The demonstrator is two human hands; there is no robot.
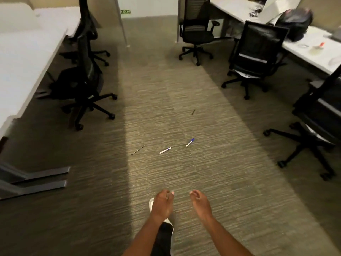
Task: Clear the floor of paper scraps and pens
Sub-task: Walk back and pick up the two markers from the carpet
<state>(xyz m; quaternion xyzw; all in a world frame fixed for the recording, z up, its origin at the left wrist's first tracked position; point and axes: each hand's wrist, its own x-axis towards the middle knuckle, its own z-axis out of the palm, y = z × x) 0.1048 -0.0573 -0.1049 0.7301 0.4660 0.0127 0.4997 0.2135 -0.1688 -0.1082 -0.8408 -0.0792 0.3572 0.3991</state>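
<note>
Several pens lie on the grey carpet ahead of me. A white pen with a blue band (165,150) is in the middle, a white pen with a blue cap (190,142) lies to its right, a thin black pen (138,150) to its left, and a small dark pen (193,112) farther off. My left hand (163,203) and my right hand (200,201) hang low in front of me, well short of the pens, fingers loosely curled and holding nothing. No paper scraps show on the floor.
Black office chairs stand on both sides: one at left (86,85), two at right (256,58) (313,130), one at the back (196,32). White desks (22,58) (313,50) flank the aisle. Desk feet (36,180) jut out at lower left. My white shoe (151,203) is under my left hand.
</note>
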